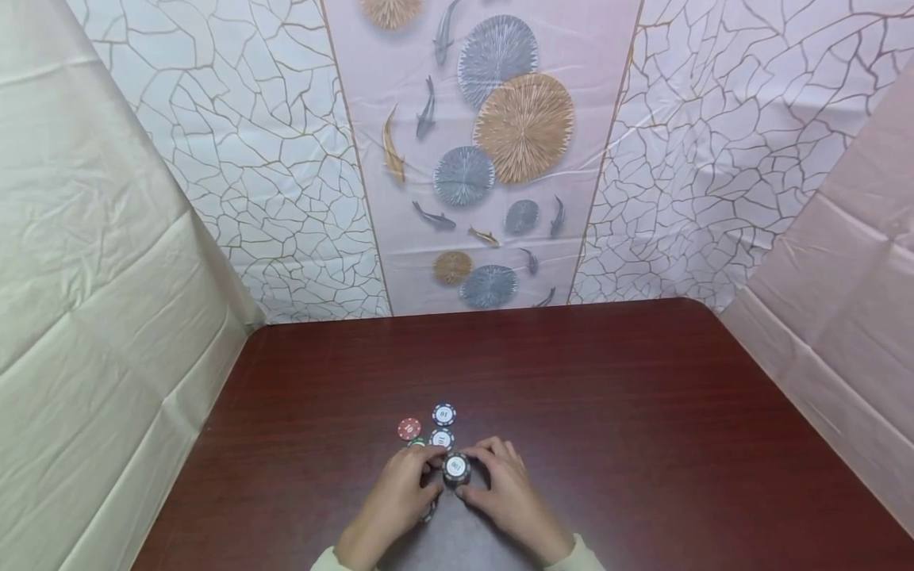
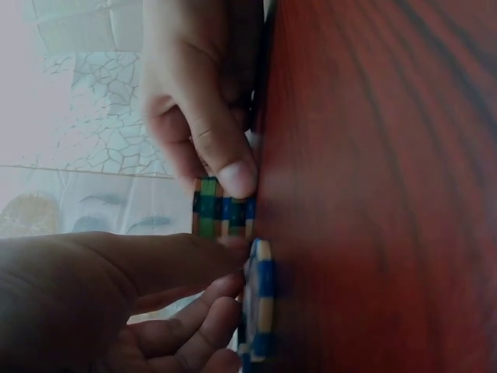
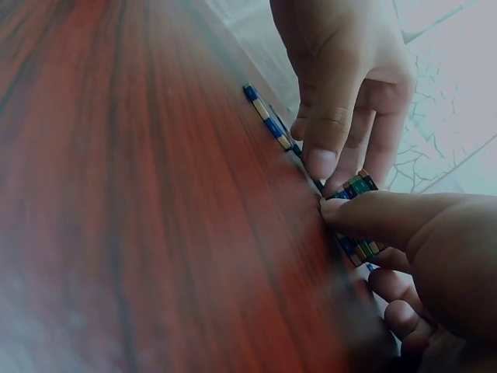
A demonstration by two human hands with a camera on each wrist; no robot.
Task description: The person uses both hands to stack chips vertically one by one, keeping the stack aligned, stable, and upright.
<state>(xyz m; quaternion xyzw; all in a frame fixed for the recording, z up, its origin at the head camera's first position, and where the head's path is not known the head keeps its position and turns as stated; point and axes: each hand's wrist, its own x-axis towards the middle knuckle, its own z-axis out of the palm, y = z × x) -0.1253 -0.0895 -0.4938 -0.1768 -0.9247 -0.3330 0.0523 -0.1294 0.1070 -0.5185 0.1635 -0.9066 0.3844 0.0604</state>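
A short stack of poker chips stands on the table between both hands, a black-rimmed chip marked 100 on top. My left hand curls at its left side, index fingertip and thumb right at the stack's edge. From the right, my right hand holds it between thumb and index finger. In the left wrist view the stack shows green and blue edge stripes. A blue-and-white chip lies flat close under my left fingers. Another chip is partly hidden below my left hand.
Beyond my left hand lie a red chip, a blue chip, a second blue-rimmed chip and a partly covered green chip. The dark red wooden table meets a patterned cloth at its far edge.
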